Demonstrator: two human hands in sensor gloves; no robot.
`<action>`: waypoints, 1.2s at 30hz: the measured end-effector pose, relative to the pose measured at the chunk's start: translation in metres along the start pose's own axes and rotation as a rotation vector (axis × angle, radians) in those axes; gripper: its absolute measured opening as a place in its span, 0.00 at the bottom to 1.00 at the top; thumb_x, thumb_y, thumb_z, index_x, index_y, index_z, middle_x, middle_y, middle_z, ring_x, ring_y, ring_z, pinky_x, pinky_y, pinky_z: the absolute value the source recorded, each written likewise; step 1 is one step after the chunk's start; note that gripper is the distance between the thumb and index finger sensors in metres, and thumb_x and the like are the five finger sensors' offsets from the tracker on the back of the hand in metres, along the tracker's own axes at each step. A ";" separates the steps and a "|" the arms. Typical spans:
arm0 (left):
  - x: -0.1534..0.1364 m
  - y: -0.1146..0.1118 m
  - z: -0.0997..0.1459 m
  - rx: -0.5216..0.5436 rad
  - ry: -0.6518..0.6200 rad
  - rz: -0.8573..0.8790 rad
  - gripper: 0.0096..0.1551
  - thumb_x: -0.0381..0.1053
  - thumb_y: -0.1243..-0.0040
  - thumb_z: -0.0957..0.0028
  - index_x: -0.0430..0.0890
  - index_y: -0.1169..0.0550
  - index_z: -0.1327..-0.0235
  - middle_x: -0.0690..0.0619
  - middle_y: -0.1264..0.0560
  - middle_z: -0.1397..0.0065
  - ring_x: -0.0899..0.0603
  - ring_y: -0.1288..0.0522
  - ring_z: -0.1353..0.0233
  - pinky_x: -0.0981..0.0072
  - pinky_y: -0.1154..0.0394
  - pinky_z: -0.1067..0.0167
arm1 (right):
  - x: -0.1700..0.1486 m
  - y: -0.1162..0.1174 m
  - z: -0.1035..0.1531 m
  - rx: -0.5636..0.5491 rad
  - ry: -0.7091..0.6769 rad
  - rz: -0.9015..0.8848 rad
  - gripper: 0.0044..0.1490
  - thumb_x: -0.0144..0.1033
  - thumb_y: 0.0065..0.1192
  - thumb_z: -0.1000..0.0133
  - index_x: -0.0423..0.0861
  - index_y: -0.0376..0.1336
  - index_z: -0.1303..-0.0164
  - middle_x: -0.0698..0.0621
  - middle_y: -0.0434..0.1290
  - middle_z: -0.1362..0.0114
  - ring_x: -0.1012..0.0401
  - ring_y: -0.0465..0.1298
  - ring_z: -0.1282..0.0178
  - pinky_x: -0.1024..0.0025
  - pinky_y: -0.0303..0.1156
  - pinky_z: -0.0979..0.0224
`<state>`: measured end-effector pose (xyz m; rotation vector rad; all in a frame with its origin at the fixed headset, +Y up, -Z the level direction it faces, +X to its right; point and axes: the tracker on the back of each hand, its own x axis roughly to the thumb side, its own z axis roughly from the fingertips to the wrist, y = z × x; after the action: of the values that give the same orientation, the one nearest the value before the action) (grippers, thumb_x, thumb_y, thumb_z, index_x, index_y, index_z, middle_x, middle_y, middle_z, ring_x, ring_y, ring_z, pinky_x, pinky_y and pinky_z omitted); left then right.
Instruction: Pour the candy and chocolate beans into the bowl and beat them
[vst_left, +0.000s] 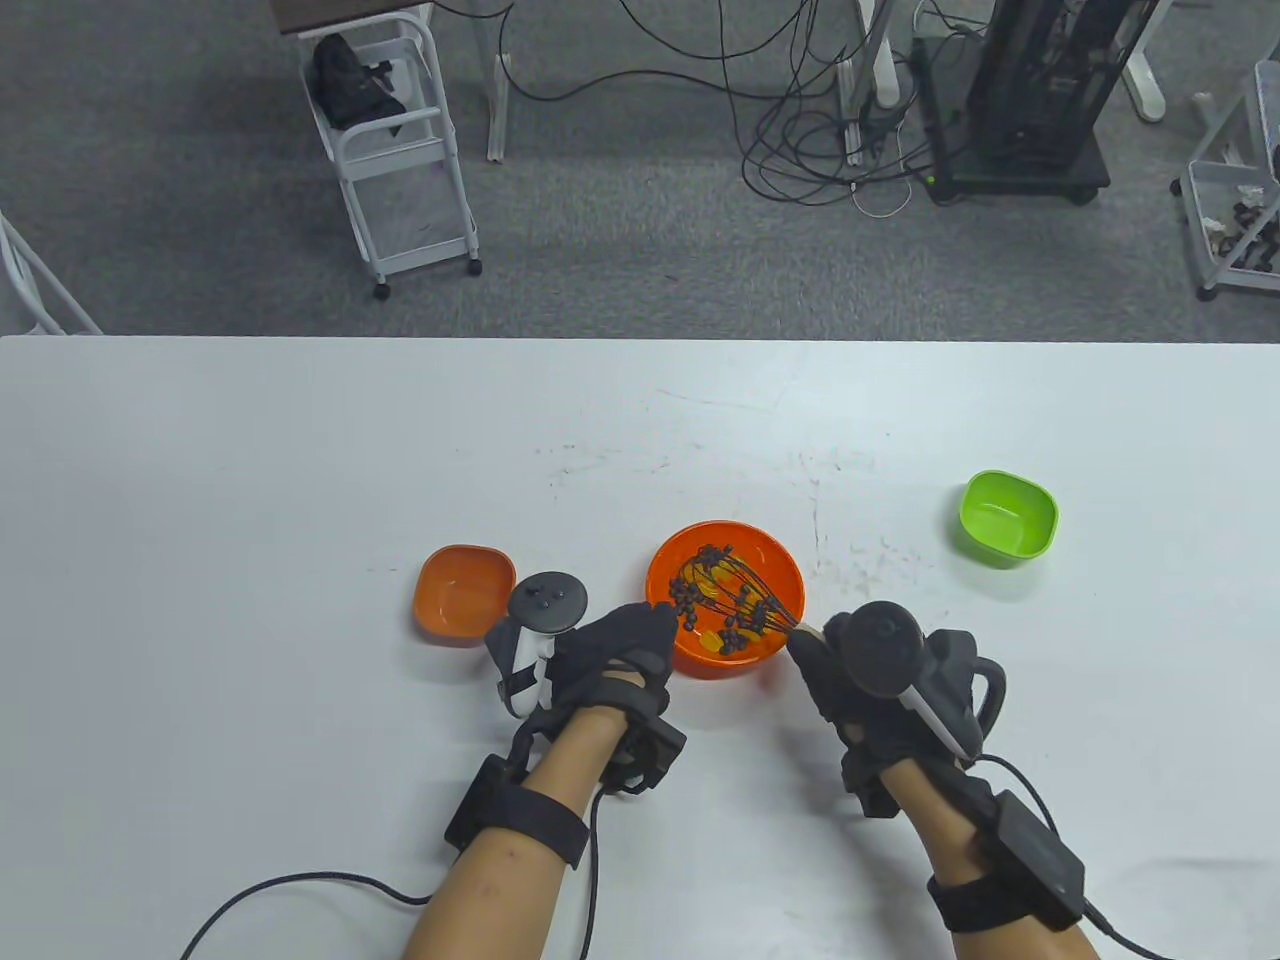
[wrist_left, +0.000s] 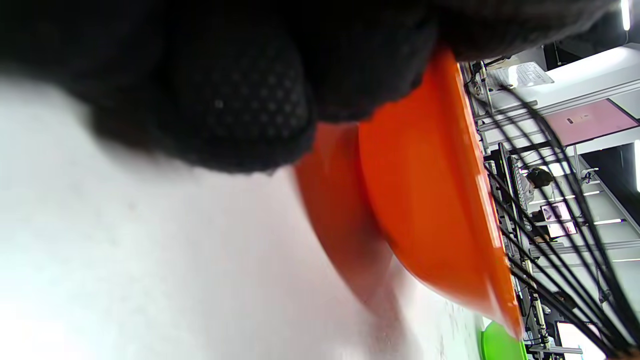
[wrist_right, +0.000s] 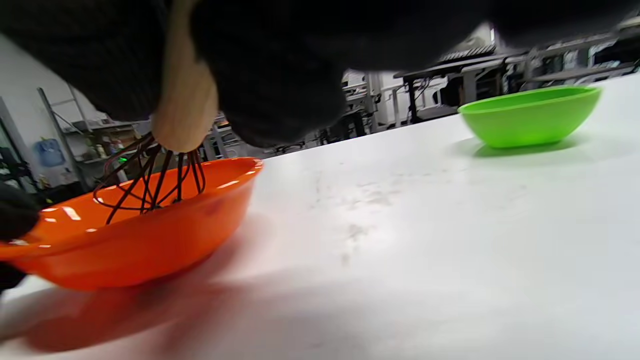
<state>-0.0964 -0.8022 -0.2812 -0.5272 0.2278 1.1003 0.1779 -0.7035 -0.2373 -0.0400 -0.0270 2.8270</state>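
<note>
The round orange bowl (vst_left: 726, 597) sits right between both hands, left hand (vst_left: 612, 655) gripping its rim, right hand (vst_left: 868, 668) clutching the whisk (vst_left: 745, 600), dark beans and yellow candy inside.

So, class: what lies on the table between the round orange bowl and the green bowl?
Nothing stands there. Between the round orange bowl and the green bowl is bare white table with faint scuff marks, shown in the table view and the right wrist view.
</note>
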 end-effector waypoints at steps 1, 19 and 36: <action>-0.001 0.000 0.000 0.003 0.002 0.006 0.26 0.71 0.46 0.46 0.49 0.17 0.63 0.58 0.15 0.69 0.47 0.13 0.68 0.58 0.15 0.74 | 0.001 -0.001 0.002 0.006 -0.004 0.008 0.36 0.65 0.68 0.49 0.44 0.77 0.50 0.53 0.84 0.70 0.61 0.78 0.88 0.61 0.80 0.80; 0.000 -0.001 0.000 -0.007 -0.003 0.010 0.26 0.71 0.45 0.46 0.48 0.17 0.64 0.58 0.15 0.69 0.46 0.14 0.68 0.57 0.16 0.74 | -0.015 -0.009 -0.004 -0.028 0.068 0.043 0.37 0.65 0.69 0.50 0.45 0.77 0.49 0.54 0.84 0.69 0.61 0.78 0.87 0.61 0.80 0.78; 0.000 -0.001 0.001 0.001 -0.009 0.005 0.26 0.71 0.46 0.46 0.48 0.17 0.63 0.57 0.15 0.69 0.46 0.14 0.68 0.57 0.16 0.74 | -0.013 -0.030 0.001 0.000 0.073 0.105 0.36 0.65 0.75 0.52 0.45 0.78 0.51 0.53 0.84 0.69 0.59 0.78 0.87 0.59 0.80 0.77</action>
<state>-0.0959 -0.8020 -0.2800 -0.5213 0.2223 1.1073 0.1999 -0.6792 -0.2355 -0.1484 -0.0091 2.9281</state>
